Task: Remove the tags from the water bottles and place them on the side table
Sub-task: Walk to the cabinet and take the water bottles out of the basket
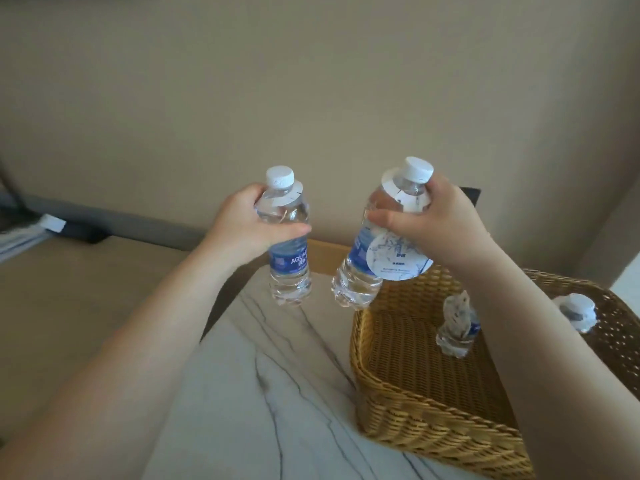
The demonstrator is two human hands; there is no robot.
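Beige wall behind, marble-veined bench (pixel 263 393) below: the left hand (pixel 242 230) is closed around one water bottle (pixel 289 237), the right hand (pixel 433 220) around a tilted second bottle (pixel 360 261), both held above the bench with their tags (pixel 398 258) on. With neither hand free, pulling a tag risks a dropped bottle. The wicker basket (pixel 415 420) on the right, holding two more bottles (pixel 457 323), crowds the landing space.

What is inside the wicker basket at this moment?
Two water bottles show in the wicker basket: one upright near its middle, another at the far right, its cap and neck tag visible. The right forearm covers the space between them.
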